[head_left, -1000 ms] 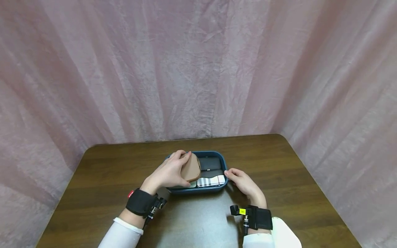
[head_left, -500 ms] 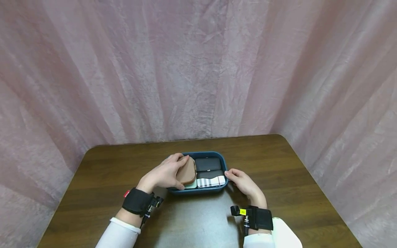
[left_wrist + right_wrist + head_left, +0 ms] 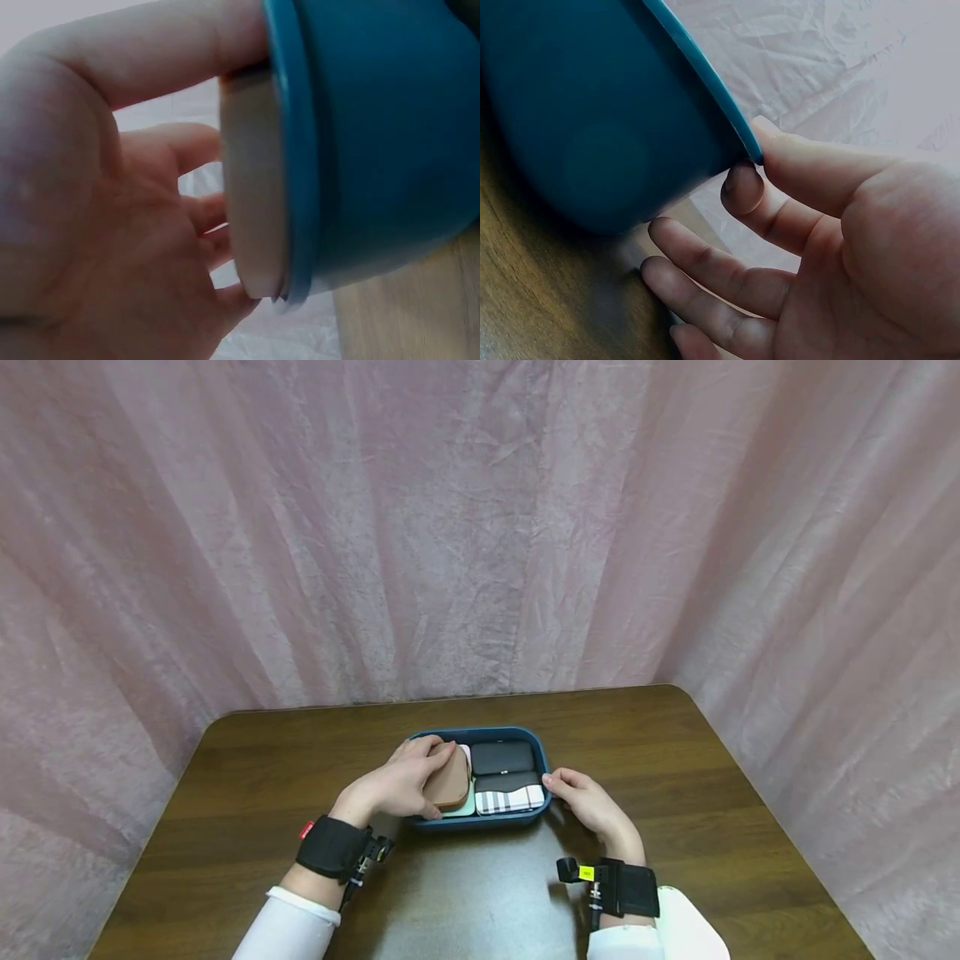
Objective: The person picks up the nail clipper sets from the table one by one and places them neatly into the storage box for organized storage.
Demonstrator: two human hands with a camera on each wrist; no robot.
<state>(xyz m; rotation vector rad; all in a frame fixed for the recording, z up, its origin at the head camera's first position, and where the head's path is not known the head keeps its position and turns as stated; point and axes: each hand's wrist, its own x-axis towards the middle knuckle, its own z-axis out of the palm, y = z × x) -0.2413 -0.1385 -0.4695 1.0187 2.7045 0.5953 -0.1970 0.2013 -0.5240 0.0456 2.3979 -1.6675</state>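
Observation:
A blue plastic bin [image 3: 487, 824] stands on the table, its wall [image 3: 390, 142] filling much of the left wrist view. My left hand [image 3: 390, 789] holds a tan rounded case [image 3: 448, 778] low in the bin's left end, thumb on the near side and fingers on the far side. In the left wrist view the case [image 3: 255, 187] shows just above the rim. My right hand [image 3: 592, 806] pinches the bin's right rim between thumb and index finger, the other fingers [image 3: 697, 251] loosely bent below. Under the case lies a mint-green flat item [image 3: 467, 806].
In the bin's right half lie a black wallet-like item [image 3: 502, 757], another dark one [image 3: 508, 782] and a white plaid item [image 3: 512, 800]. The wooden table [image 3: 675, 777] ends at a pink curtain [image 3: 480, 527] behind. Both wrists carry black camera bands [image 3: 333, 847].
My left hand has moved the tan case left and down into the bin's left end, uncovering more of the black and green items. The right hand stays on the rim.

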